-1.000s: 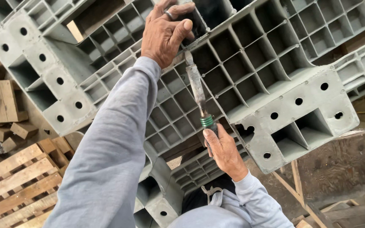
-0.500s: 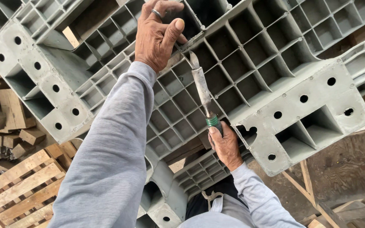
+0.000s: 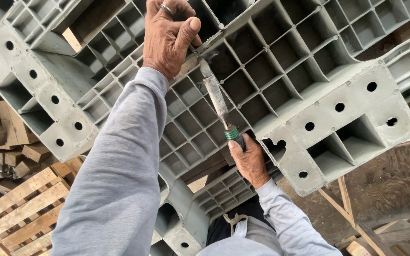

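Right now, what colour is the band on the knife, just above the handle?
Green: the band sits where the blade meets the handle, just above the right hand. It shows in the head view.

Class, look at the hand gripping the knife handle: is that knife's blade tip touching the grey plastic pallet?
Touching. The head view shows the knife, held by the right hand, with its tip pressed against a rib of the grey plastic pallet beside the left hand.

No packages, labels, signs or screens anywhere in view.
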